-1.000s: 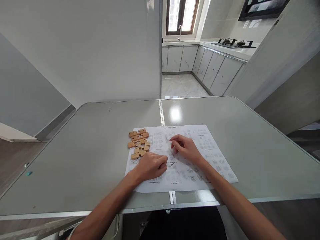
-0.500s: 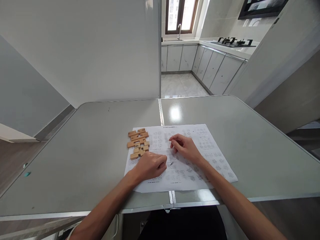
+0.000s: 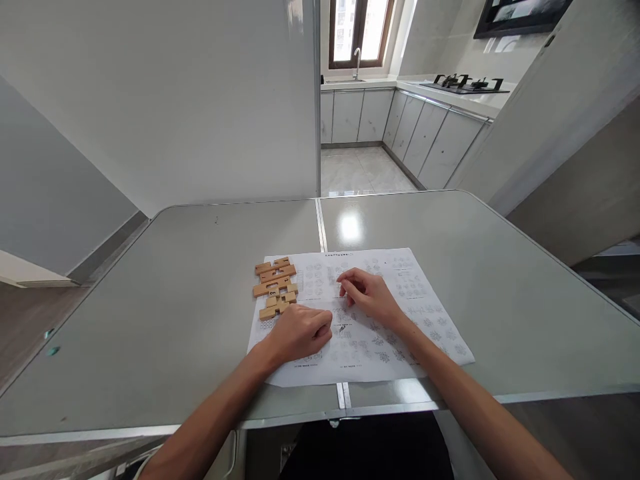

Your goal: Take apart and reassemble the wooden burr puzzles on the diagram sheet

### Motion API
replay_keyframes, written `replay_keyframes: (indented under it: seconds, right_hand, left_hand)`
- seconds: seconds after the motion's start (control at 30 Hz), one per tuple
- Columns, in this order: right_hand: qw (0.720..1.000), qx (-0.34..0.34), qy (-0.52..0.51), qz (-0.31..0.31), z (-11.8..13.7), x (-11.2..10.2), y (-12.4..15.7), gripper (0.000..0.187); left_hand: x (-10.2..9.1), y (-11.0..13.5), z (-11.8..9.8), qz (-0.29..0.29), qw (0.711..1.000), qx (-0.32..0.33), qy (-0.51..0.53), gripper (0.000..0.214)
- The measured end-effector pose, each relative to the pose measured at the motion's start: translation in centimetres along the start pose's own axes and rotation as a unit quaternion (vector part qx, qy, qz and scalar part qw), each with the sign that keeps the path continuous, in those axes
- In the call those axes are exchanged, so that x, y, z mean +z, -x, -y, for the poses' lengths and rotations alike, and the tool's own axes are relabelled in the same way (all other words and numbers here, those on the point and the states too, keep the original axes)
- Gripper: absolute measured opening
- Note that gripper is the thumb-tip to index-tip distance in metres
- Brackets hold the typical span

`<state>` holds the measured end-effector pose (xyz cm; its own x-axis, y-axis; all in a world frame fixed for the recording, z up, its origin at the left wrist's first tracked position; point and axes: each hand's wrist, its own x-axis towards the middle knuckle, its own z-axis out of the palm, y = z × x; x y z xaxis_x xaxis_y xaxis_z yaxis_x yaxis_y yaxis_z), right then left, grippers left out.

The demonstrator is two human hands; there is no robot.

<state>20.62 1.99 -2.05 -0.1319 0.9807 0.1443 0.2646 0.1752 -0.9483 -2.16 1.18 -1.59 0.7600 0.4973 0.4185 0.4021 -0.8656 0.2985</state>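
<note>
A white printed sheet covered in small diagrams lies on the grey table. Several notched wooden puzzle sticks lie in a row on the sheet's far left corner. My left hand rests on the sheet just in front of the sticks, its fingers curled into a loose fist with nothing visible in them. My right hand lies on the middle of the sheet with its fingers bent and their tips pressed to the paper.
The table has a metal seam down its middle and a rim at the front. A white partition wall stands behind it. A kitchen with cabinets, a sink tap and a hob opens at the back right.
</note>
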Motion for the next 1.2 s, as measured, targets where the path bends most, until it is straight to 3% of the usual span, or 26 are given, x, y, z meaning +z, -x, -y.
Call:
replay_keyframes:
  seconds: [0.4, 0.57, 0.77, 0.97, 1.1, 1.2]
  right_hand:
    - [1.000, 0.003, 0.004, -0.002, -0.2, 0.0, -0.1, 0.018]
    - [1.000, 0.004, 0.000, -0.001, -0.1, 0.1, -0.1, 0.018]
    - [1.000, 0.002, 0.001, -0.005, 0.1, 0.1, -0.1, 0.018]
    - [1.000, 0.001, -0.015, -0.005, -0.4, 0.1, -0.3, 0.018]
    - [1.000, 0.000, -0.022, -0.007, -0.4, 0.1, -0.5, 0.019]
    - [1.000, 0.004, -0.031, -0.005, -0.4, 0.1, -0.5, 0.018]
  left_hand:
    - [-0.1, 0.1, 0.0, -0.012, 1.000, 0.000, -0.014, 0.024]
    - [-0.2, 0.0, 0.1, -0.079, 0.996, -0.018, -0.039, 0.027]
    - [-1.1, -0.2, 0.5, -0.170, 0.980, -0.086, -0.061, 0.032]
    - [-3.2, 0.5, 2.9, -0.261, 0.935, -0.229, -0.067, 0.012]
    - [-5.4, 1.4, 5.0, -0.224, 0.922, -0.311, -0.061, 0.012]
    - [-7.1, 2.0, 6.6, -0.140, 0.931, -0.332, -0.062, 0.021]
